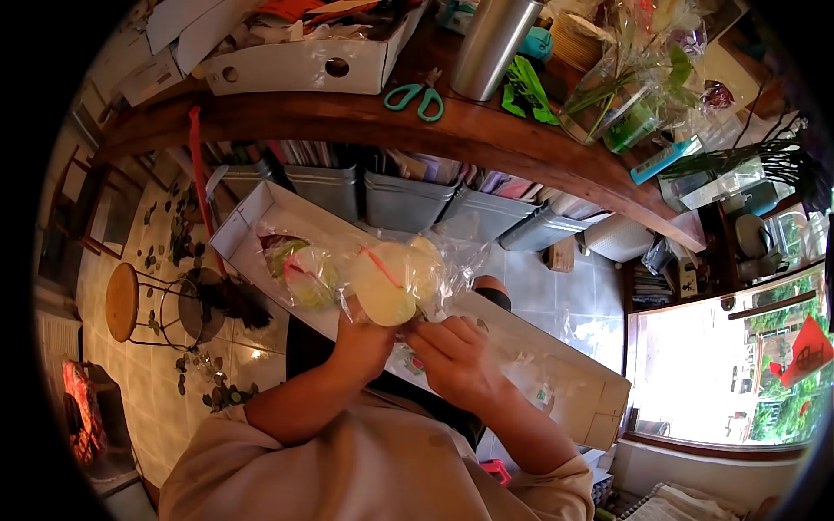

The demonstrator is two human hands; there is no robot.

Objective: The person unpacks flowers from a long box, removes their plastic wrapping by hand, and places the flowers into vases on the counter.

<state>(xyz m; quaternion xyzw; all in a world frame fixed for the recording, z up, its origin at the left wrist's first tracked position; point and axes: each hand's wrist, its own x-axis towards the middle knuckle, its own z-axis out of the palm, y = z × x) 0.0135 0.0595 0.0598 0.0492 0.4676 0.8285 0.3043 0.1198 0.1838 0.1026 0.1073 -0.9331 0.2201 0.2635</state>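
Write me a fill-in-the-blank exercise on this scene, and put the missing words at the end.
1. On the wooden counter, between the white box and the silver cylinder, lies a pair of ____.
2. The left hand and right hand hold a wrapped flower above a long cardboard box that is ____, not closed.
3. The stool has a seat that is ____ in shape.

Missing words: scissors; open; round.
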